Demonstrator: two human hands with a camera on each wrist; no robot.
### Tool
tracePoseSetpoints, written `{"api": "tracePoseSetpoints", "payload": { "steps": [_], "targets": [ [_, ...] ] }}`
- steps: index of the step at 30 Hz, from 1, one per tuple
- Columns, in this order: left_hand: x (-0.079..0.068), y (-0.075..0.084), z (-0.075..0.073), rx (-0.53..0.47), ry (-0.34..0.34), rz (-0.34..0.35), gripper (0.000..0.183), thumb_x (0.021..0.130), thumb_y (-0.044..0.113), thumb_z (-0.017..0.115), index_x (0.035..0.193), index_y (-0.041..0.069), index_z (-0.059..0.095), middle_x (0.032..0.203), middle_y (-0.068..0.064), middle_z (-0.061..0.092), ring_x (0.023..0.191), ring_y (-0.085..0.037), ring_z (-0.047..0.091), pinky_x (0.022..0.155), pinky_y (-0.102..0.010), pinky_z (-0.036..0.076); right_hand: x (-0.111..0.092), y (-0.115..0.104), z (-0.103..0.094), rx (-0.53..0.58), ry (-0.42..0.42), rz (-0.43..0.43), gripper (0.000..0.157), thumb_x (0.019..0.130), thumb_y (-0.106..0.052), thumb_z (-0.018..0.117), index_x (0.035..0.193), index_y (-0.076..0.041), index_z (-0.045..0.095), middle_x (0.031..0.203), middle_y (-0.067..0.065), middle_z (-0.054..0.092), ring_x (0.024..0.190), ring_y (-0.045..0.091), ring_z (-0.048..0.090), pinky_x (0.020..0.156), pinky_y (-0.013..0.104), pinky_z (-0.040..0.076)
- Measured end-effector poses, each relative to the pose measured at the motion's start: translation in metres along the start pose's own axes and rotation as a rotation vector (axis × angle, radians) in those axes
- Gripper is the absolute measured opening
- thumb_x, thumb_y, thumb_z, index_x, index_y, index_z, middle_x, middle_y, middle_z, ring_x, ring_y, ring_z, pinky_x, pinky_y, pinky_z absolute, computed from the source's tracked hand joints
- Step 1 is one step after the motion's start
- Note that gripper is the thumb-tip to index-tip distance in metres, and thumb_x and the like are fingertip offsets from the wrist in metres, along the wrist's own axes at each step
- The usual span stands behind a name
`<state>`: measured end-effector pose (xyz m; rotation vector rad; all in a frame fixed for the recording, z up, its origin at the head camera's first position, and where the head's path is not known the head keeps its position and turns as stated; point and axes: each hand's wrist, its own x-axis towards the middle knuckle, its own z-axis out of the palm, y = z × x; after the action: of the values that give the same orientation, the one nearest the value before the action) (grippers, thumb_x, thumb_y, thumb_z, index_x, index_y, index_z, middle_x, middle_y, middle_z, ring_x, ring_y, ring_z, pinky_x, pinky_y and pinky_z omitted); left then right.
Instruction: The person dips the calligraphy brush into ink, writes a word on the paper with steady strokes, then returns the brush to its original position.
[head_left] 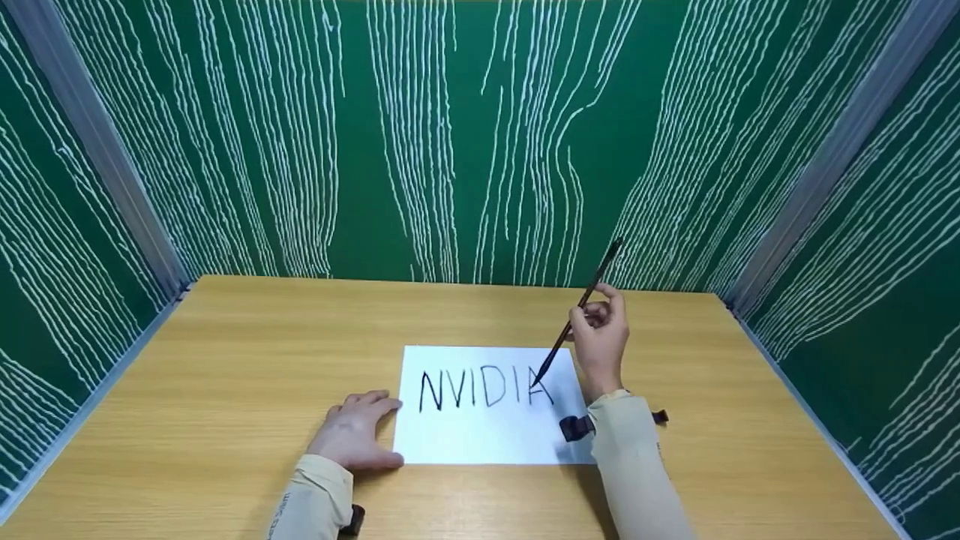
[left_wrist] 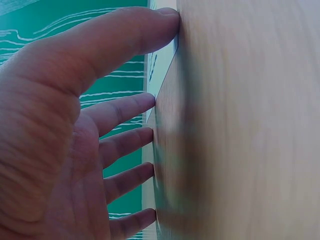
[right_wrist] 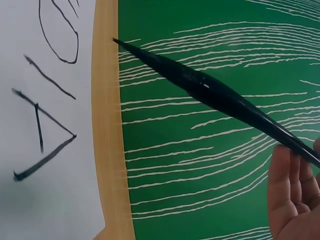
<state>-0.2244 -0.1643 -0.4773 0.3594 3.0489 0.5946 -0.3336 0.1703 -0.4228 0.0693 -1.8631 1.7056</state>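
A white sheet of paper [head_left: 487, 439] lies on the table, bearing the hand-drawn black letters NVIDIA. My right hand [head_left: 602, 341] pinches a dark writing brush [head_left: 577, 304] partway along its handle. In the right wrist view the pointed brush tip [right_wrist: 132, 49] is lifted off the paper, and the last letter A [right_wrist: 45, 130] is fully drawn. At the paper's left edge, my left hand [head_left: 356, 431] rests with fingers spread, its thumb [left_wrist: 145, 30] and index fingertip right at the sheet. The other left fingertips [left_wrist: 145, 170] touch the tabletop.
The wooden table [head_left: 300, 330] surrounds the sheet. Green panels [head_left: 465, 150] with wavy white lines stand behind and on both sides, joined by grey posts [head_left: 817, 172]. Dark wrist straps [head_left: 576, 428] sit at both beige sleeves.
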Motion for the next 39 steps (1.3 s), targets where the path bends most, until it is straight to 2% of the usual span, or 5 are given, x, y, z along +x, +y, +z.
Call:
{"api": "tracePoseSetpoints", "payload": {
  "steps": [4,10,16,26,39],
  "targets": [
    [0.000,0.000,0.001,-0.002,-0.008,-0.009,0.078,0.053,0.049,0.072,0.124,0.026,0.048,0.133,-0.002,0.041,0.121,-0.026,0.035,0.094,-0.055,0.028,0.004,0.000,-0.008,-0.039,-0.029,0.028,0.038,0.080,-0.009,0.055,0.115,-0.019,0.047,0.078,0.006,0.053,0.064,0.018,0.054,0.049,0.036,0.052],
    [0.000,0.000,0.000,0.002,-0.007,-0.006,0.079,0.052,0.049,0.072,0.124,0.026,0.048,0.134,-0.002,0.041,0.121,-0.026,0.035,0.094,-0.053,0.029,0.012,-0.010,-0.023,-0.091,-0.074,0.113,0.037,0.080,-0.006,0.056,0.114,-0.018,0.049,0.078,0.007,0.055,0.065,0.027,0.057,0.052,0.038,0.052],
    [0.000,0.001,0.000,-0.005,-0.009,-0.013,0.079,0.052,0.049,0.073,0.124,0.025,0.048,0.133,-0.002,0.041,0.121,-0.026,0.035,0.094,-0.053,0.029,0.024,-0.018,-0.045,-0.115,-0.140,0.201,0.039,0.080,-0.006,0.056,0.118,-0.013,0.048,0.079,0.007,0.056,0.062,0.023,0.058,0.054,0.038,0.053],
    [0.000,0.001,-0.001,0.000,-0.001,-0.011,0.078,0.052,0.048,0.072,0.124,0.026,0.048,0.134,-0.002,0.041,0.121,-0.026,0.035,0.094,-0.054,0.028,0.046,0.010,-0.082,-0.281,-0.249,0.196,0.044,0.082,-0.015,0.056,0.124,-0.015,0.044,0.080,0.005,0.058,0.061,0.017,0.061,0.052,0.037,0.053],
    [0.000,-0.001,0.001,0.008,-0.001,-0.001,0.079,0.052,0.049,0.072,0.124,0.026,0.048,0.134,-0.002,0.041,0.121,-0.027,0.036,0.093,-0.053,0.030,0.054,0.030,-0.113,-0.391,-0.354,0.252,0.046,0.083,-0.022,0.054,0.127,-0.016,0.041,0.089,0.017,0.058,0.064,0.020,0.061,0.053,0.037,0.053]
  ]
}}
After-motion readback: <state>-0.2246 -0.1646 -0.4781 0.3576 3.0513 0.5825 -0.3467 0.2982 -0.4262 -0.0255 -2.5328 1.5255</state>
